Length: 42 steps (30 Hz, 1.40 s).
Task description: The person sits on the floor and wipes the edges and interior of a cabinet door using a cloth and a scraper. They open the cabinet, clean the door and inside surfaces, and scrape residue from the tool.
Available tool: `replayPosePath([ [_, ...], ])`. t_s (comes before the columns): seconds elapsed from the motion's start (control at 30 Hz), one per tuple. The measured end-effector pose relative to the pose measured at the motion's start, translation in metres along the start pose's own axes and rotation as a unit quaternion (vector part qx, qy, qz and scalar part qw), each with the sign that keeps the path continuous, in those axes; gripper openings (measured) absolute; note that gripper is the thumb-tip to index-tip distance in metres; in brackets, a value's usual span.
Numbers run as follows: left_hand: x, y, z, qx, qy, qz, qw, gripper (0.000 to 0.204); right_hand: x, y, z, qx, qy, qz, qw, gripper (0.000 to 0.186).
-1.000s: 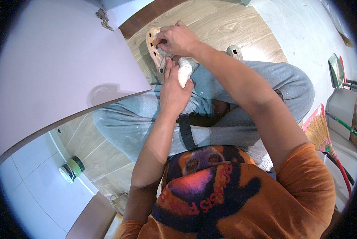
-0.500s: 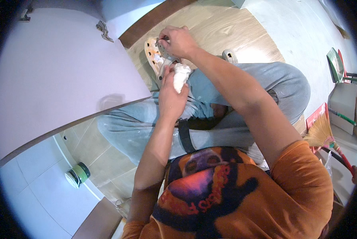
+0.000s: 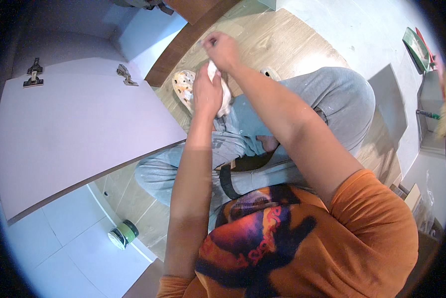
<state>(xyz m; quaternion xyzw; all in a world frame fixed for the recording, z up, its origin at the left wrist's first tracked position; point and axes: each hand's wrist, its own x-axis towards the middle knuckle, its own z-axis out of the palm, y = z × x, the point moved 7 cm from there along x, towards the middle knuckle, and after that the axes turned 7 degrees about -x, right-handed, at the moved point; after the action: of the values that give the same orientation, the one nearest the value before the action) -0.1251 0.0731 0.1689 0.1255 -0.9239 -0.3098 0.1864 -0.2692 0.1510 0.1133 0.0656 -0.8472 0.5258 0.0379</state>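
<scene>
My left hand [image 3: 207, 95] is closed round a white crumpled wad [image 3: 225, 102], soft like cloth or plastic; I cannot tell its material. Part of it sticks up past the thumb toward my right hand [image 3: 223, 53]. That hand hovers just above and to the right, slightly blurred, its fingers curled round something small and dark that I cannot make out. Beyond my left hand, a pale clog [image 3: 182, 85] with holes and orange stains is on my foot. Part of the other clog [image 3: 269, 74] shows past my right forearm.
An opened cabinet door [image 3: 84, 129] with metal hinges [image 3: 126, 75] spans the left side. Below it stands a small green-banded tub [image 3: 123, 234]. At right are a green dustpan [image 3: 416, 49], a grey panel [image 3: 389, 102] and clear plastic [image 3: 427, 201]. My bent legs [image 3: 327, 94] rest on wood-look flooring [image 3: 282, 37].
My left hand has turned and moved up with the white wad, now closer to my right hand. The view has shifted, showing more of the cabinet's inside and both door hinges.
</scene>
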Motion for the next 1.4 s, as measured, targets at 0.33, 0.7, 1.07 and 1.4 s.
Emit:
replayPosePath([
  [0.33, 0.030, -0.081, -0.003, -0.626, 0.014, -0.348, 0.697, 0.040, 0.039, -0.032, -0.009, 0.316, -0.293, 0.017, 0.902, 0.009],
  [0.7, 0.013, -0.104, -0.002, -0.747, -0.071, -0.335, 0.570, 0.046, 0.005, -0.078, -0.011, 0.221, -0.256, -0.190, 0.922, 0.023],
  [1.07, 0.009, 0.069, -0.138, -0.672, 0.002, -0.191, 0.716, 0.051, 0.017, 0.005, 0.006, 0.208, -0.297, -0.006, 0.932, 0.017],
  [1.4, -0.053, 0.227, -0.347, -0.210, 0.318, 0.248, 0.891, 0.068, 0.021, 0.039, 0.015, 0.260, -0.304, 0.053, 0.915, 0.019],
])
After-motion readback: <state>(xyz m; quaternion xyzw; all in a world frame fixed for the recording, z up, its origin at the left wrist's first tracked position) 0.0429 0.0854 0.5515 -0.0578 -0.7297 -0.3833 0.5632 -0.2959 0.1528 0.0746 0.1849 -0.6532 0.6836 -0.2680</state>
